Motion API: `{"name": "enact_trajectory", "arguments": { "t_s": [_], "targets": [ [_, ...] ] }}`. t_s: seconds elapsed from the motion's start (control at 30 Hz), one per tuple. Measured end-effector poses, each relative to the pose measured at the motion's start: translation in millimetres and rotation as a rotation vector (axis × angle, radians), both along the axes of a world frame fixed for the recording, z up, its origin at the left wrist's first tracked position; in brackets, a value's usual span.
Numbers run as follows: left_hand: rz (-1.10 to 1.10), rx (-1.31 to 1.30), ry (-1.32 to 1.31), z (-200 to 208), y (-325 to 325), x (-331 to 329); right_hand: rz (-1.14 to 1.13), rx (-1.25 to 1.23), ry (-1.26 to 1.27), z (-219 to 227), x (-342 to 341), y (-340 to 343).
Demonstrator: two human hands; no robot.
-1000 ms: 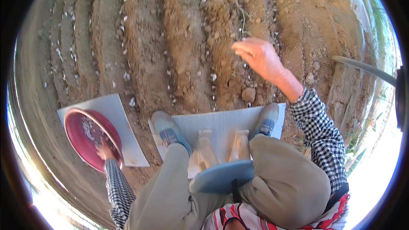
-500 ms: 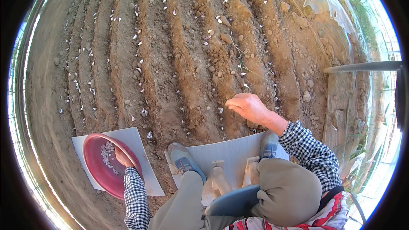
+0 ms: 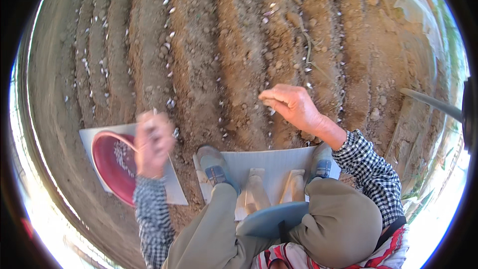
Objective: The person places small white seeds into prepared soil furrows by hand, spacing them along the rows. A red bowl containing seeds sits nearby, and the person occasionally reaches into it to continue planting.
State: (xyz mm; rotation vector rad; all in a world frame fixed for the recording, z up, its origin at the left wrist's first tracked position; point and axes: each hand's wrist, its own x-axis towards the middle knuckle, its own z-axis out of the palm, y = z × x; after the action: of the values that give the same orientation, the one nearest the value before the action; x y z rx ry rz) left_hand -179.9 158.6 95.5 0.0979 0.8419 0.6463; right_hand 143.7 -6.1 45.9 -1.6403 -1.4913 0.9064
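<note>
In the head view, the left hand point(image 3: 153, 142) is left of centre, blurred, with its fingers curled; whether it grips anything cannot be told, though a pale speck shows near its fingertips. It overlaps the right rim of a red bowl point(image 3: 103, 164) at the lower left of the frame. Inside the bowl lies a heap of small whitish, clove-like pieces point(image 3: 121, 155), and beneath it is a light grey panel point(image 3: 175, 192).

The right hand point(image 3: 293, 106) is just right of the middle of the frame, above the soil point(image 3: 199, 69), thumb and fingertips drawn together and pointing left; whether they pinch anything is hidden. A white piece point(image 3: 272, 111) shows just below its fingers.

More scattered pale pieces point(image 3: 172, 34) lie along the furrows across the upper part of the frame. At the lower centre, two shoes point(image 3: 213, 165) rest on a pale board point(image 3: 236, 162), and between the legs stands a stool with a blue-grey seat point(image 3: 274, 216). A grey pole point(image 3: 430, 103) enters at the right edge.
</note>
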Motion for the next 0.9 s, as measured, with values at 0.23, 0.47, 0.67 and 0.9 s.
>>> {"name": "enact_trajectory", "arguments": {
  "t_s": [0.23,0.47,0.67,0.9],
  "targets": [
    [-0.475,0.027,0.089,-46,-49,128,-0.123,-0.013,0.240,24,-21,27],
    [-0.617,0.203,0.409,-56,-82,152,-0.206,-0.087,0.200,-12,-13,-4],
    [-0.629,0.102,0.246,-71,-97,151,-0.313,-0.286,0.531,-29,-9,-28],
    [-0.638,-0.053,0.133,-82,-102,137,-0.488,-0.351,0.892,-36,0,-37]
  ]
}}
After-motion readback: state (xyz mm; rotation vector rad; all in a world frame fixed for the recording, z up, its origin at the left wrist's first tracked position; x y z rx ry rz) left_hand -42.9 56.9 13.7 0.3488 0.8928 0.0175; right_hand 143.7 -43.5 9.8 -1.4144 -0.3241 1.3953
